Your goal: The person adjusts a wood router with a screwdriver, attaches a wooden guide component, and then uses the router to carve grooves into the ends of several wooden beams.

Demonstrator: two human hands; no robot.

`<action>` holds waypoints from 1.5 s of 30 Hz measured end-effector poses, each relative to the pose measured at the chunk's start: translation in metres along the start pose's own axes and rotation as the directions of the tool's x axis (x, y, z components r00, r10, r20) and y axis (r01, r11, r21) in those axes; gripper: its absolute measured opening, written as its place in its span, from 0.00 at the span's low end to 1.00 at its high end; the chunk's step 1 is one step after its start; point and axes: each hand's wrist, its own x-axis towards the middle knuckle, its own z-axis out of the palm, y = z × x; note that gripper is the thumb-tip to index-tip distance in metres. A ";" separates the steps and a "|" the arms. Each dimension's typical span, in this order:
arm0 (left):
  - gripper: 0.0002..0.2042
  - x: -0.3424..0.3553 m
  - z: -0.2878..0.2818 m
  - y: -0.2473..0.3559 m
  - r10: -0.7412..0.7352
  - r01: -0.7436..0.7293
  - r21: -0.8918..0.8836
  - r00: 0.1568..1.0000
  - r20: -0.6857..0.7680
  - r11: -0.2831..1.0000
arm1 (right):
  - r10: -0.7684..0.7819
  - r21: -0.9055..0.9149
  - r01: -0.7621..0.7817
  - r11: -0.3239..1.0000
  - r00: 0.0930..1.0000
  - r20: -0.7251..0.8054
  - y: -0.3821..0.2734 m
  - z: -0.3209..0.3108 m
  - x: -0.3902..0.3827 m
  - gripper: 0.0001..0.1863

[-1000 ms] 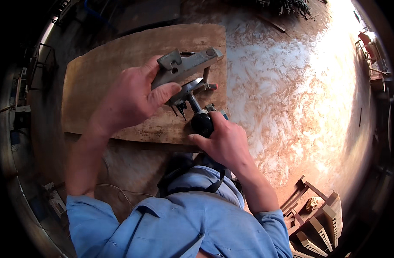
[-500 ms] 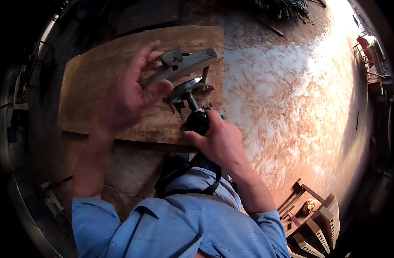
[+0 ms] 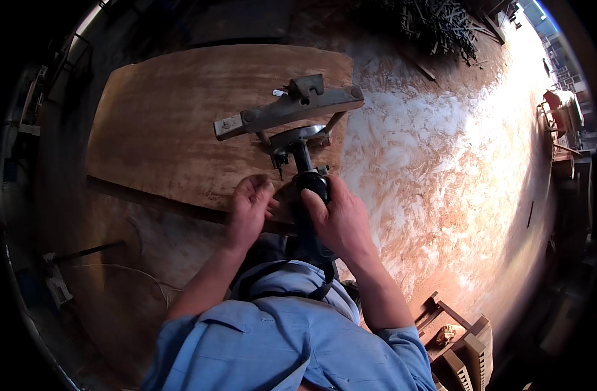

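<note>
My right hand (image 3: 344, 218) is wrapped round the black body of a handheld power tool (image 3: 312, 186), thumb on top. From that body a metal neck runs forward to a rounded metal head. A curved wooden piece (image 3: 285, 111) lies across just beyond the head, with a metal block on it and short rods joining below. My left hand (image 3: 249, 205) is just left of the black body, touching nothing I can make out, its fingers loosely curled and apart. Under the tool lies a large wooden board (image 3: 174, 117).
The floor (image 3: 428, 169) is smeared with pale dust. At the far right is a heap of dark strips (image 3: 435, 29). Notched wooden pieces (image 3: 471, 358) stand at the near right. A thin cord (image 3: 139, 268) lies on the floor at the near left.
My left hand has come back from beside the curved wooden piece towards my body, left of the tool. The curved piece and tool head have shifted slightly right. My right hand keeps its grip.
</note>
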 end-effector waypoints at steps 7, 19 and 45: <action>0.17 0.048 0.000 -0.007 -0.110 0.111 -0.115 0.994 0.014 0.987 | 0.064 -0.020 -0.064 0.998 0.998 -0.020 -0.009 0.007 -0.009 0.23; 0.06 0.055 -0.007 -0.011 -0.228 0.244 -0.306 0.970 0.088 0.920 | 0.126 -0.013 -0.128 0.992 0.987 -0.103 -0.022 0.029 -0.020 0.21; 0.22 -0.026 0.098 0.007 0.167 -0.163 -0.335 0.986 -0.018 0.928 | 0.027 0.742 -0.510 0.435 0.831 0.556 0.109 -0.011 0.095 0.16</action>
